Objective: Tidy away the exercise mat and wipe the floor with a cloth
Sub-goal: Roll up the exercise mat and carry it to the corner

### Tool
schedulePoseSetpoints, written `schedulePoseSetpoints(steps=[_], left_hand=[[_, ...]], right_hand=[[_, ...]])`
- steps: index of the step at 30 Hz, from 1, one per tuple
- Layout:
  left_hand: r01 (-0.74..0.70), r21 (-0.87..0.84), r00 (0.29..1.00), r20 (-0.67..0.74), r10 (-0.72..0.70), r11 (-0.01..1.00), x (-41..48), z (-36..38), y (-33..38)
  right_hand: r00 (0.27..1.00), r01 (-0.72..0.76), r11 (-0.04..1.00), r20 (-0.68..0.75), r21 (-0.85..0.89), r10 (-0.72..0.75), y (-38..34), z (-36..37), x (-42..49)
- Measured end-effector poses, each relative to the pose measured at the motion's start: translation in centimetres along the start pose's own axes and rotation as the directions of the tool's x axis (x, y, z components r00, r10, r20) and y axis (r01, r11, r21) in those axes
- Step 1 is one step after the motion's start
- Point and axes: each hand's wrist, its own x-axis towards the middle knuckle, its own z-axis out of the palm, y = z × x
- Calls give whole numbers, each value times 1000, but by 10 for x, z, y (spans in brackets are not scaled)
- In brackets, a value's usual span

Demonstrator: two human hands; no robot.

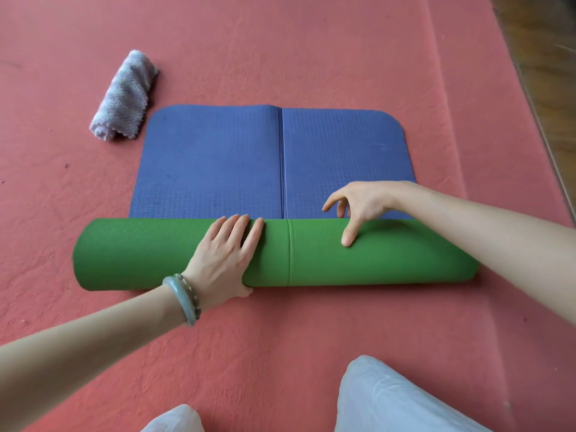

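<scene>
Knees (389, 400) in pale trousers at the bottom edge, nearest the camera, on the red floor covering (280, 42). The covering fills nearly the whole view. A strip of wooden floor (545, 73) shows along its right edge, top right.

Exercise mat (311, 254) lies mid-frame on the covering, partly rolled. The rolled part is a thick green cylinder lying crosswise, just ahead of the knees. The blue unrolled part (212, 160) lies flat beyond it, with rounded far corners. A lengthwise centre line runs down it and on across the green roll.

Both arms are bare and come in from the lower left and right.

Left hand (224, 254) lies flat on the roll, left of the centre line. Fingers are straight and close together, pointing away over the top, with the thumb down at the near underside. It grips nothing.

Right hand (358, 207) is arched, right of the line. The thumb tip presses on the roll top. The fingers are loosely bent and spread, tips down where the roll meets the blue sheet. Can't tell if those tips touch. The hands are apart, one on each side of the line.

Cloth (124, 98): grey, fluffy, loosely rolled. It lies on the covering just beside the mat's far left corner, well apart from both hands.

Bangle (184, 299): pale green, on the left wrist, with a beaded bracelet against it.
</scene>
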Motion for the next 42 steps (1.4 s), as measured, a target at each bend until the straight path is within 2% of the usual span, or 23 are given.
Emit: schedulePoseSetpoints(steps=[4,7,11,14,16,19,22,26,34,38,42], left_hand=[[-37,-18,996,82,39,999,21,-10,-16],[-44,-42,985,167,50,998,40,-17,-27],[25,-162,957,288,23,987,63,-27,-39],[87,-246,922,387,16,965,73,-34,-44],[77,-250,926,378,24,965,74,-35,-44],[10,-170,978,206,26,985,56,-29,-44],[2,17,1000,14,-2,1000,29,-15,-42],[12,70,998,-60,-8,997,26,-5,-42],[-23,45,999,-41,25,999,9,-9,-34],[15,-8,1000,-7,-15,1000,-22,-5,-10],[7,-58,998,65,-4,998,-45,-5,5]], right_hand=[[988,29,997,-155,77,-17,5,-3,-9],[980,51,998,-195,41,-42,-4,0,-21],[993,-44,971,-119,-234,16,-17,19,-27],[980,-86,929,-201,-359,13,-18,46,-24],[951,-89,920,-306,-382,-35,-15,60,-19],[925,-62,901,-363,-430,-109,-12,56,-11],[941,-28,914,-320,-405,-113,-12,35,-6],[956,-6,919,-271,-395,-110,-15,23,-4],[983,53,927,-144,-372,-114,-25,36,-22],[985,109,906,-81,-410,-155,-25,50,-29],[991,134,925,76,-354,-114,-27,59,-33]])
